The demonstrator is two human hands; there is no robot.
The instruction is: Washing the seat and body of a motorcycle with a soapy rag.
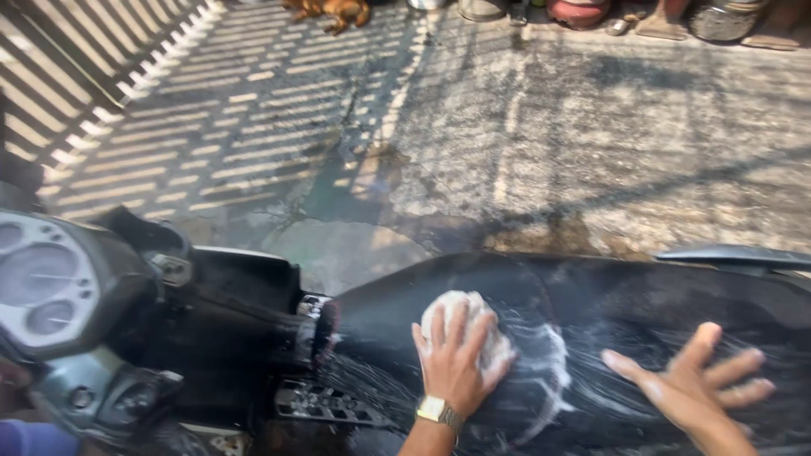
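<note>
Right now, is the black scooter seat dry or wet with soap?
Wet and soapy: white foam streaks cover the black seat around the sponge under the left hand.

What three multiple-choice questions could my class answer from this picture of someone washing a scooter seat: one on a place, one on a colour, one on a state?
1. Where does the sponge lie?
A. on the ground
B. on the black seat, under the left hand
C. on the dashboard

2. What colour is the wristwatch?
A. gold
B. red
C. blue

3. How is the right hand held?
A. in a fist
B. gripping a hose
C. open, fingers spread, over the seat

Answers:
1 B, the left hand presses the white sponge on the seat.
2 A, the watch on the left wrist looks gold.
3 C, its fingers are fanned out and it holds nothing.
</note>
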